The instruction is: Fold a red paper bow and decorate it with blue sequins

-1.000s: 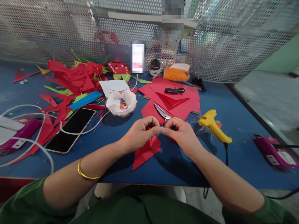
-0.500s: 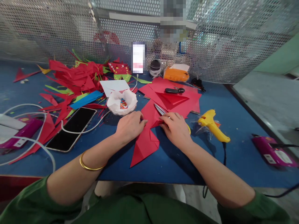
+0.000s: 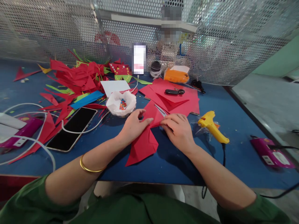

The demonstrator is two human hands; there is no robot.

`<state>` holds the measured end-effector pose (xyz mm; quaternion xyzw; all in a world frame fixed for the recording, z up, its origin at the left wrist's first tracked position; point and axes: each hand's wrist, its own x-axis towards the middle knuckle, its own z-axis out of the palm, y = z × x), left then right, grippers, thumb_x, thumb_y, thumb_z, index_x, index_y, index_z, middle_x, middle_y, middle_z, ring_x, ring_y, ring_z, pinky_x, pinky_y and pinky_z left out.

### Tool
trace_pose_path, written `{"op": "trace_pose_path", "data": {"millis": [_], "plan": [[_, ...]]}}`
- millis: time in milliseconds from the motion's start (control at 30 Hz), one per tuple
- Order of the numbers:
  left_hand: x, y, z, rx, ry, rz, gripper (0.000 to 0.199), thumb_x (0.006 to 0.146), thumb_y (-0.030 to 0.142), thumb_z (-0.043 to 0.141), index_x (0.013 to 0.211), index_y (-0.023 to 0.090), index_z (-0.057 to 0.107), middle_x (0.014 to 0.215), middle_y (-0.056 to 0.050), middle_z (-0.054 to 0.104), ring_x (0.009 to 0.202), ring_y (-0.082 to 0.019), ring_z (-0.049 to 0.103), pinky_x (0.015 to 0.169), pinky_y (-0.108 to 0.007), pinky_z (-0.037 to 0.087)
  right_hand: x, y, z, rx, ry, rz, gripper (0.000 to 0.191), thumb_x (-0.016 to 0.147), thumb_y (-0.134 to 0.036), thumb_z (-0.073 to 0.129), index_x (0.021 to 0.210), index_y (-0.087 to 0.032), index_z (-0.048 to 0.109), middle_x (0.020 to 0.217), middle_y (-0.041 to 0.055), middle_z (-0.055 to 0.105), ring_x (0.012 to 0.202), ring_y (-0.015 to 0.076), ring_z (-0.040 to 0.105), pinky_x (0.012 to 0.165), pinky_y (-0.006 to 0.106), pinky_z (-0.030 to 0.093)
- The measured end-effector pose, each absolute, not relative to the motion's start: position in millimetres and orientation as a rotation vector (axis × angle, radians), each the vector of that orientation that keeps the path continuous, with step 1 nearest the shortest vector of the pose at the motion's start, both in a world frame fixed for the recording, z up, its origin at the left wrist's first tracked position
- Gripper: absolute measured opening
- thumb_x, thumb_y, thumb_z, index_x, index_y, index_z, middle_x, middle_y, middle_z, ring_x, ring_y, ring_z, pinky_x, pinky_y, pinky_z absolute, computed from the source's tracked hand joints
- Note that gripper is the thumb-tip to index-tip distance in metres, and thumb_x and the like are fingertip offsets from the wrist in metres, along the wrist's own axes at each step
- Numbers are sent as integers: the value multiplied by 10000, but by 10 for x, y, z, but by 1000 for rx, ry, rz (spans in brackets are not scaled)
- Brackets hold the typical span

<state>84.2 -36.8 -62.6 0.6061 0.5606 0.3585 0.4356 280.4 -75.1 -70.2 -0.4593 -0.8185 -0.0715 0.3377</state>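
A folded sheet of red paper with a pointed lower end lies between my hands on the blue table. My left hand holds its left side, thumb on top, fingers curled at the edge. At the right edge, the fingertips of my right hand pinch the paper. Scissors show only their metal blades, just beyond the right fingers; the handles are hidden by that hand. Behind them is a stack of red sheets with a small black tool on top.
A paper-lined bowl with small colourful bits stands left of centre. Red scraps, a dark phone and a white cable lie left. A yellow glue gun and purple power strip are right. Mesh rises behind.
My left hand has shifted slightly right and its thumb has moved further onto the red paper. The paper's lower tip has swung a little left. The yellow scissor handle is now hidden.
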Motion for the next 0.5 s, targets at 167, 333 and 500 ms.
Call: {"op": "trace_pose_path", "data": {"millis": [167,333,500], "plan": [[875,-461,-475,893,1130,891,441,755,321,774,1143,160,639,1124,-120,733,929,-208,708,851,-336,563,2769,-812,-577,-1071,-2112,-443,115,926,-151,606,922,-218,700,940,20,757,936,178,649,877,329,450],[835,-483,-407,753,972,760,303,660,335,860,844,131,735,735,-67,758,580,-160,677,599,-266,571,2758,-836,-562,-1025,-2084,-529,136,884,-99,644,919,-207,718,923,28,765,924,180,661,862,324,463],[795,-477,-453,844,888,655,345,653,293,870,927,103,781,858,-122,793,739,-211,739,724,-295,602,2731,-830,-579,-998,-2071,-562,166,886,-90,633,919,-224,726,918,21,767,907,165,661,862,317,453]]}}
